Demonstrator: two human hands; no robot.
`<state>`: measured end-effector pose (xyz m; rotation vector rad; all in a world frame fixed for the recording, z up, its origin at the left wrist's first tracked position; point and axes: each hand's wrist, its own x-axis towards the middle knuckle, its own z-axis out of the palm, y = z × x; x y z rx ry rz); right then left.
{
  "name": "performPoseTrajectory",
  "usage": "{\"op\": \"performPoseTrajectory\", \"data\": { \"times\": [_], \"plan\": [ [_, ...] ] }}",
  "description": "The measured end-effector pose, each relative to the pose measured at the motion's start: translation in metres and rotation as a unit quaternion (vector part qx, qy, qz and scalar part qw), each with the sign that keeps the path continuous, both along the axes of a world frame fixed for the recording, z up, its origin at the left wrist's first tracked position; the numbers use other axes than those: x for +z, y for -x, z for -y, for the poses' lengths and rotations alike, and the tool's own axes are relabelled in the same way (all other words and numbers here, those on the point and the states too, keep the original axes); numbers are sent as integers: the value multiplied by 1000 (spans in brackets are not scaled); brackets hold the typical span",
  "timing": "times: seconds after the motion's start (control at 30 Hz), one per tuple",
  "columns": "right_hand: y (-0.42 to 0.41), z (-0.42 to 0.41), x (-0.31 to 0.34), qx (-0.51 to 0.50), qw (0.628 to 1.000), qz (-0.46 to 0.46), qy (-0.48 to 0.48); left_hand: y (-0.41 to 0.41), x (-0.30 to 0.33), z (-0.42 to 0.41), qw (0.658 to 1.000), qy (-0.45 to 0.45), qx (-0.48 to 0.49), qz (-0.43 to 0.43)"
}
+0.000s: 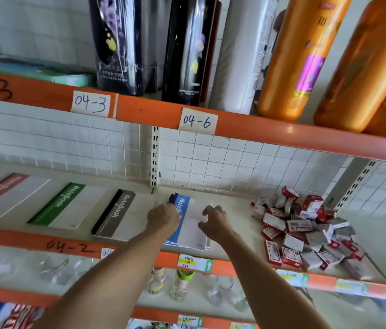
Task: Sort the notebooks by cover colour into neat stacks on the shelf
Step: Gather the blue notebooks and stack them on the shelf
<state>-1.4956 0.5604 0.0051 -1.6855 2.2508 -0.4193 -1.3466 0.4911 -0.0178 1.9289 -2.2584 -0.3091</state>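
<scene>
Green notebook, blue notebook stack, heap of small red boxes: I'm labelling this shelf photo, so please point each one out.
green notebook (62, 205), head view, green cover band.
blue notebook stack (193, 230), head view, pale top cover.
heap of small red boxes (305, 230), head view, heap's middle.

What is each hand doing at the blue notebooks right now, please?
Left hand: rests on the blue stack, fingers hidden; grip cannot be told.
Right hand: open, fingers loosely curled above the stack, holding nothing.
</scene>
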Motion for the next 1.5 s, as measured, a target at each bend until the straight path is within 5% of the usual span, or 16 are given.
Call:
{"op": "performPoseTrajectory", "data": {
  "times": [0.37,0.9,1.5],
  "plan": [
    [-110,37,-3,66,998,-20,0,-130,15,21,993,75,-92,-15],
    [-451,80,-3,186,982,3,27,-495,24,27,994,88,31,59],
    [-697,195,-26,253,968,2,-4,-752,-8,120,993,40,89,73]
  ]
}}
